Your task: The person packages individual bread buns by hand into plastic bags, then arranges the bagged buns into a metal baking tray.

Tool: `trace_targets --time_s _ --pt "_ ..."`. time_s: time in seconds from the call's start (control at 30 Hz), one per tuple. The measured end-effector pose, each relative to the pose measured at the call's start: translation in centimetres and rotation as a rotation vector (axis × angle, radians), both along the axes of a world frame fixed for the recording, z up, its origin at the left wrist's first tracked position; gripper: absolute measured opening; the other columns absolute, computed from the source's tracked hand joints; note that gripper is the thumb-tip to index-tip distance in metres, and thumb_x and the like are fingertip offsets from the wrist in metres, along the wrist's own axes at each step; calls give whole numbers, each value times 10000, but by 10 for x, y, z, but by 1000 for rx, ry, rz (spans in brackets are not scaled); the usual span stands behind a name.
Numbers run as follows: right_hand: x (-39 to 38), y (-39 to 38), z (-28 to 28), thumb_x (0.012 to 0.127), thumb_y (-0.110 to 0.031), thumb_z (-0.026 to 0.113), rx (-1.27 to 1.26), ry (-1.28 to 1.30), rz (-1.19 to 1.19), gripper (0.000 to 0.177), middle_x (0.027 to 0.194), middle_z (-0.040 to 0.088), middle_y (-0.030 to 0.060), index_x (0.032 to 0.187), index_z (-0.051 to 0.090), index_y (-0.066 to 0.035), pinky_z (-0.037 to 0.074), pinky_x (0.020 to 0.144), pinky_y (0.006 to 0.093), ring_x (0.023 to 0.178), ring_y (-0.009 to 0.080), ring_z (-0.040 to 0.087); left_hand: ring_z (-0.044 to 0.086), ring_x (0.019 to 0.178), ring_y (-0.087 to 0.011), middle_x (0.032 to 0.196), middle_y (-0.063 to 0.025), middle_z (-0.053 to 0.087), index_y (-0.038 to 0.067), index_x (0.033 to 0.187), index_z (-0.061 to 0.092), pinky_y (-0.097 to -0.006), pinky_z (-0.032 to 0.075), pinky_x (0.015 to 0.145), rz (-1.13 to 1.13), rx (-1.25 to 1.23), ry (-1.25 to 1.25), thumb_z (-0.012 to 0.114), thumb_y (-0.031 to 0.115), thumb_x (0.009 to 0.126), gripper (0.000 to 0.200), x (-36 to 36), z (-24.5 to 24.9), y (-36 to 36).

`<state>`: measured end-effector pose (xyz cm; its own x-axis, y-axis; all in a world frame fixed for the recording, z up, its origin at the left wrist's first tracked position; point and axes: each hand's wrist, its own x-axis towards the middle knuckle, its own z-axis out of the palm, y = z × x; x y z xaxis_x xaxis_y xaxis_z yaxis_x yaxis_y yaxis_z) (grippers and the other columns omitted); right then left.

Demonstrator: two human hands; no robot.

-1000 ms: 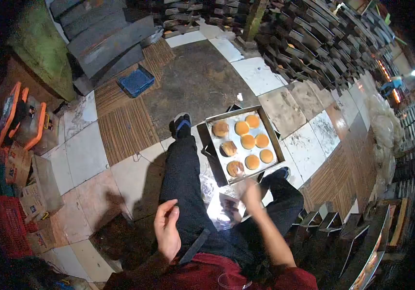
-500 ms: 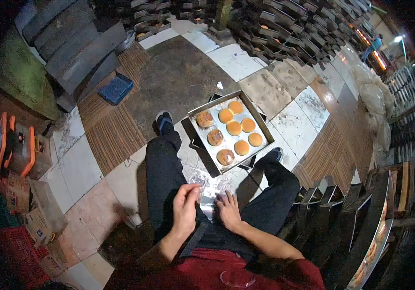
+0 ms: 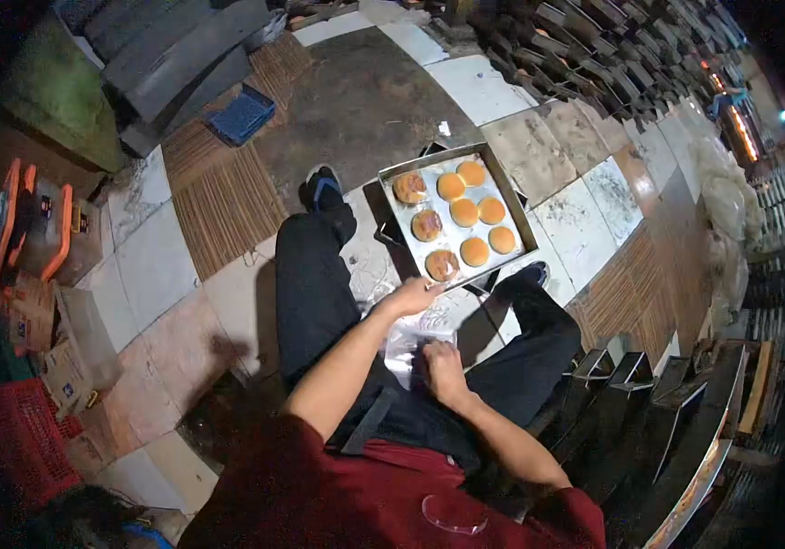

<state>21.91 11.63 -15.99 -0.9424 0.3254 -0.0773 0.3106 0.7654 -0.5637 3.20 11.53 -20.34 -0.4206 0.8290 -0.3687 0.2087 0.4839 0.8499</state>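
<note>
A square metal tray point(image 3: 532, 240) stands between the legs, holding several round golden buns point(image 3: 464, 212) and a left column of three darker-topped ones point(image 3: 426, 225). My left hand point(image 3: 411, 297) reaches to the tray's near edge, just below the nearest dark-topped bun; its fingertips are too small to read. Near my lap, my right hand point(image 3: 446, 368) is closed at the side of a clear plastic bag point(image 3: 403, 352), its fingers curled. More crumpled clear plastic point(image 3: 372, 291) lies on the floor by the tray's near left corner.
A blue basket point(image 3: 241, 115) sits on the floor ahead. Orange-handled crates point(image 3: 63, 233), cardboard boxes point(image 3: 34, 316) and a red crate point(image 3: 31, 430) are at the left. Dark metal trays point(image 3: 676, 384) stand at the right. A person point(image 3: 731, 99) is far off at the upper right.
My left hand has moved forward from the lap to the tray's near edge. My right hand's fingers have curled in beside the plastic. The view has shifted slightly.
</note>
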Motion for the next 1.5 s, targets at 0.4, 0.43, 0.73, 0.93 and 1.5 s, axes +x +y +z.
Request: trace_targets --time_s 0.4,0.43,0.73,0.93,1.5 --pt "31 28 37 777 -85 567 -96 -106 -47 149 920 533 154 893 516 -8 445 737 346 843 305 525 595 784 -280 836 -162 629 68 949 624 -369 443 729 -745 14 -113 464 344 884 326 23 56 -63" --pt "26 27 42 777 -85 567 -98 -101 -43 149 920 533 154 893 516 -8 445 737 346 843 305 525 607 762 -284 786 -189 619 59 955 628 -378 450 726 -712 -16 -109 506 352 856 332 24 68 -65" --pt "14 30 25 715 -125 553 162 -133 60 372 1133 473 173 1076 524 -40 383 874 439 1038 353 441 540 939 -159 1078 -98 559 14 1184 470 -282 432 827 -95 236 -362 491 150 895 320 -7 62 -56" --pt "20 24 20 761 -125 511 416 -96 222 318 1239 419 146 1070 539 -56 273 1005 470 1208 335 331 526 989 -356 1045 -212 549 -12 1048 560 -392 410 869 -126 -34 210 535 262 829 352 1 51 -58" --pt "20 5 56 757 -141 508 403 185 449 143 1176 505 115 861 565 -61 383 882 424 1066 298 466 600 837 -244 911 -157 599 -20 949 589 -324 473 726 40 242 21 547 189 844 238 3 53 -53"
